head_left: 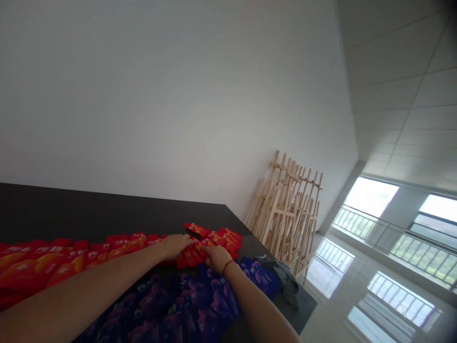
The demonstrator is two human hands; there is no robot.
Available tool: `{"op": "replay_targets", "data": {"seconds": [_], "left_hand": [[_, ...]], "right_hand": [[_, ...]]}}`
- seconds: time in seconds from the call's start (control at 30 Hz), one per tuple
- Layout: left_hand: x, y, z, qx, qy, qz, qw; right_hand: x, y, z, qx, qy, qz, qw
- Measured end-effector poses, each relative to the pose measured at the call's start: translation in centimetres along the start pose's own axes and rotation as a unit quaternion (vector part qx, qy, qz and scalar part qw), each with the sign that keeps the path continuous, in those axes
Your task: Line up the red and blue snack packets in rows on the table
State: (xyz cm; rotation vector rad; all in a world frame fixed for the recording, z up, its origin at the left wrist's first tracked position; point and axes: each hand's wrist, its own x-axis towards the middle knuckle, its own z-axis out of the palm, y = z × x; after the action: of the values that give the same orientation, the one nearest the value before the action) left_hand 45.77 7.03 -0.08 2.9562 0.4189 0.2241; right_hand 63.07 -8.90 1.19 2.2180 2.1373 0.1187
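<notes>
My left hand (176,247) reaches in over the row of red packets, its fingers closed at the edge of a red packet (192,257). Close to its right, my right hand (217,258) has thumb and fingers bent around the edge of another red packet; the fingertips are partly hidden. Between and beyond the hands, several red packets (228,238) with white lettering lie overlapped in a small fan. Dark blue-purple packets (193,290) are spread in overlapping layers beneath my forearms. A red cord circles my right wrist.
More red packets (32,262) run along the left of the black table (107,205). A crumpled grey cloth (285,281) lies by the table's right edge. Wooden easels (285,209) lean on the white wall. Windows with railings and a glossy floor (357,286) are at right.
</notes>
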Motion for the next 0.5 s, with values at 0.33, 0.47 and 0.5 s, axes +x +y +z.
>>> {"op": "replay_targets", "data": {"seconds": [0.33, 0.47, 0.5], "left_hand": [[0.3, 2.9, -0.2, 0.045, -0.013, 0.023, 0.999], [0.1, 3.5, 0.1, 0.038, -0.021, 0.040, 0.998], [0.2, 3.6, 0.3, 0.036, -0.024, 0.041, 0.998]], "right_hand": [[-0.4, 0.4, -0.5, 0.022, -0.010, -0.018, 1.000], [-0.3, 0.9, -0.4, 0.032, -0.005, -0.005, 0.999], [-0.2, 1.2, -0.2, 0.032, 0.001, -0.003, 0.999]]}}
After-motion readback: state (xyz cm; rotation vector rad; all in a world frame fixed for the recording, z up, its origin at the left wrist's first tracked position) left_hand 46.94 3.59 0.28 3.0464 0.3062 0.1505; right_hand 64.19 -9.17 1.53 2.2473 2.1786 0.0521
